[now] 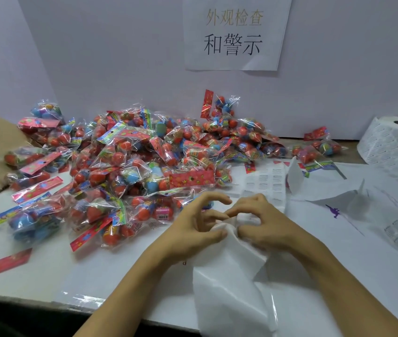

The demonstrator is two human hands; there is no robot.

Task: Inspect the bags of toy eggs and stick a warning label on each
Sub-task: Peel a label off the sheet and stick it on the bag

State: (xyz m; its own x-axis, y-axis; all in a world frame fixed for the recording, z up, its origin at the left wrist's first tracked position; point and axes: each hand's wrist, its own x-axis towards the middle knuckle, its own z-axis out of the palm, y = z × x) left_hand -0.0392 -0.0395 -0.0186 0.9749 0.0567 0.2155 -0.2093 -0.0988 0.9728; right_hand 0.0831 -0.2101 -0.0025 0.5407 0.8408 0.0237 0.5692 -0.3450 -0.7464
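Your left hand and right hand both pinch the backing paper near the tabletop's front edge. The bags heaped toward its back edge apparently mostly await labels; the label roll stands at the right.

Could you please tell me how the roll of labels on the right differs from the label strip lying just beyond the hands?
The roll of labels is wound thick around a dark core and stands at the table's far right edge; the label strip lies unrolled and flat beside the pile of bags. The roll is bulky; the strip is a thin sheet. Both are white backing paper carrying rows of small printed labels.
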